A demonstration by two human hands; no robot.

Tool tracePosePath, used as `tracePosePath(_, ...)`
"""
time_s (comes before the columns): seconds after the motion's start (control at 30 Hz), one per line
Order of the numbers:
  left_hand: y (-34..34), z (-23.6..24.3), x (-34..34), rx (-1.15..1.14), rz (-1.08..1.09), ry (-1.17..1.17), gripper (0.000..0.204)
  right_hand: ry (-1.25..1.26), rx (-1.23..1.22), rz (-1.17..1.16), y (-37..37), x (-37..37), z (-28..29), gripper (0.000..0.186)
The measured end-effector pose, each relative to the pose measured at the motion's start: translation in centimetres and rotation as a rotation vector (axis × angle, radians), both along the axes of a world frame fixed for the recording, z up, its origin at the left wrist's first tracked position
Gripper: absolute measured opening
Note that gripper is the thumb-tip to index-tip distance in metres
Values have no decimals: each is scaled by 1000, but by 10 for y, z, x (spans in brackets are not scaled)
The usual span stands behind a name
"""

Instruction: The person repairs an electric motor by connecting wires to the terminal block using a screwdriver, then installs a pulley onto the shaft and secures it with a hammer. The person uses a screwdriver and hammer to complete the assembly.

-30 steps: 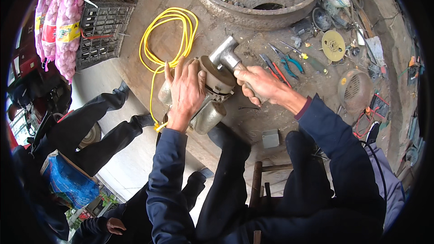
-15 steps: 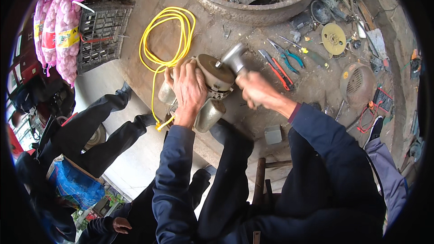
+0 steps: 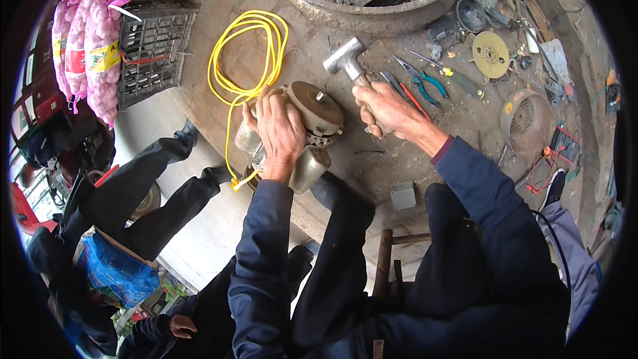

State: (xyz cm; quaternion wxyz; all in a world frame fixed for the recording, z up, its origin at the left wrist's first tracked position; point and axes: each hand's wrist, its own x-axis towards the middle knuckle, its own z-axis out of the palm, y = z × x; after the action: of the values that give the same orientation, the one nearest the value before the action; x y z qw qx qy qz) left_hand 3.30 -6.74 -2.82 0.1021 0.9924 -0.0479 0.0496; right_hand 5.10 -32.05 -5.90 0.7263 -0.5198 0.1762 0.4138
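A round, rust-brown motor (image 3: 318,108) lies tilted on the ground in front of me, its short metal shaft stub pointing up. My left hand (image 3: 276,126) grips its left side with curled fingers. Rounded grey metal feet (image 3: 310,167) stick out below it. In my right hand (image 3: 392,112) is a hammer (image 3: 345,58), held by the handle. Its silvery head is raised above and right of the shaft, apart from the motor. A yellow cable (image 3: 249,53) lies coiled to the left and runs down beside the motor.
Red-handled pliers (image 3: 417,103), teal-handled pliers (image 3: 425,86) and a screwdriver (image 3: 458,78) lie right. A rusty wheel rim (image 3: 372,23) sits at the far side. A black crate (image 3: 156,50) and pink net bags (image 3: 100,53) stand left. People's legs (image 3: 153,166) are at the left.
The hammer has lifted off the motor's shaft, and my right hand has moved slightly up and right with it. My left hand stays on the motor.
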Motion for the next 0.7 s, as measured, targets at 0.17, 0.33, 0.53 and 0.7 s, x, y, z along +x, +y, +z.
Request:
tracePosePath(0.17, 0, 2, 0, -15, -8, -56, 19, 61, 172, 260, 22, -1, 11, 33)
tracePosePath(0.33, 1, 0, -1, -37, 31, -31, 18, 70, 162, 25, 29, -1, 21, 30)
tracePosePath(0.53, 3, 2, -4, -54, -13, -81, 20, 44, 81, 225, 17, 10, 3, 30)
tracePosePath(0.7, 3, 3, -3, -79, 6, -43, 22, 117, 79, 176, 11, -4, -15, 28)
